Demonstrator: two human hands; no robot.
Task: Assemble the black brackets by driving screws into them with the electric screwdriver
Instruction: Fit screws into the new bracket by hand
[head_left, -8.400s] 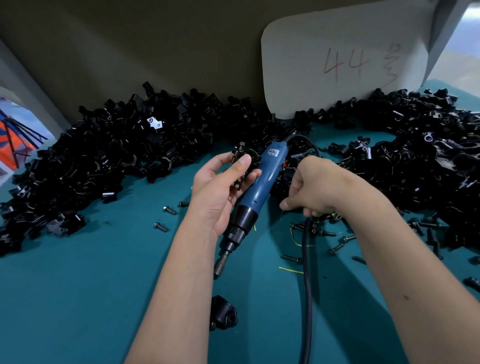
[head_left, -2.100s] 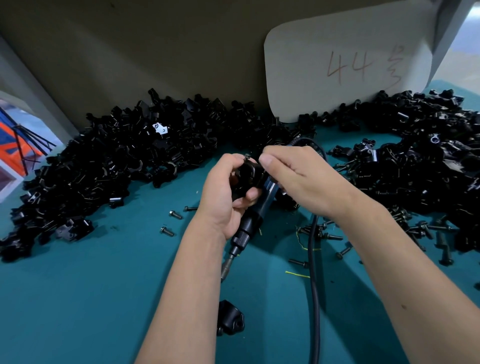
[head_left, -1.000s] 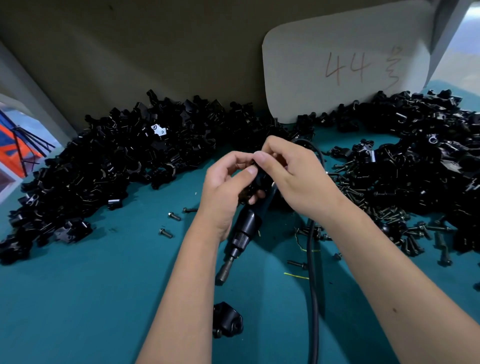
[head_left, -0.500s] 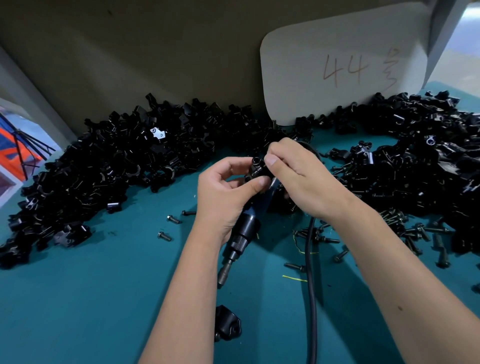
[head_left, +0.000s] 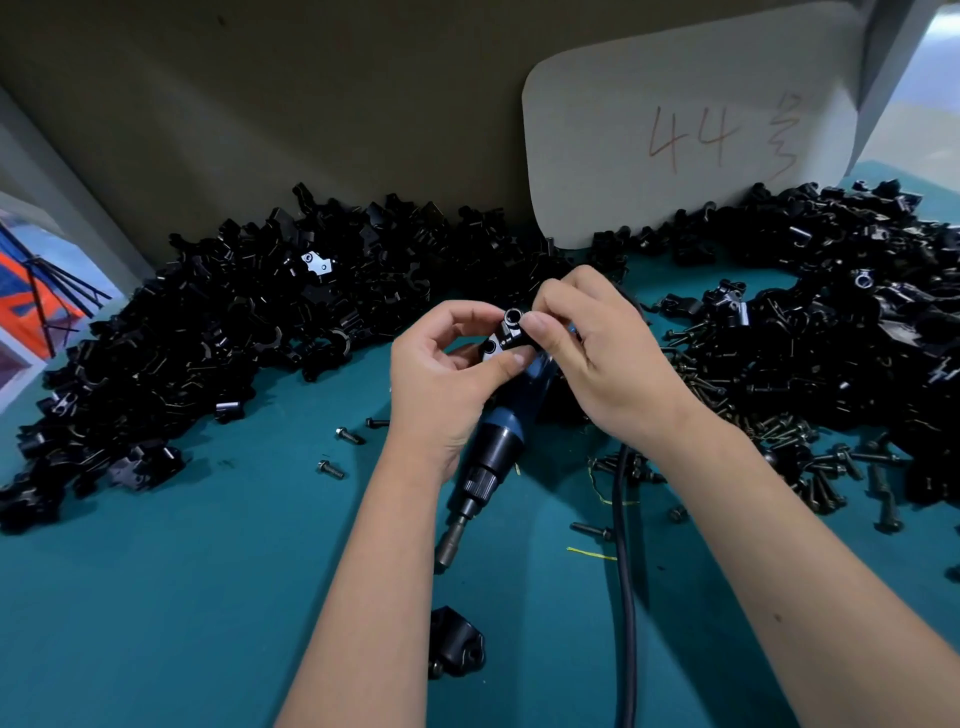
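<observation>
My left hand (head_left: 441, 374) and my right hand (head_left: 597, 353) meet above the table and both pinch one small black bracket (head_left: 506, 335), whose round hole faces up. Under my hands the blue electric screwdriver (head_left: 493, 447) lies on the teal table (head_left: 182, 597), its bit pointing toward me; neither hand grips it. Its black cable (head_left: 626, 597) runs down toward me below my right forearm. An assembled black bracket (head_left: 457, 649) lies on the mat near the bottom centre.
Large heaps of black brackets fill the back left (head_left: 208, 332) and the right side (head_left: 831, 322). Loose screws lie left of my left wrist (head_left: 332, 467) and in a pile at the right (head_left: 810, 462). A white card marked 44 (head_left: 691, 140) leans on the back wall.
My right hand left the screws at the right and joined the left hand on the bracket. The bracket has been turned in the fingers, its hole now facing up. The screwdriver stays lying beneath.
</observation>
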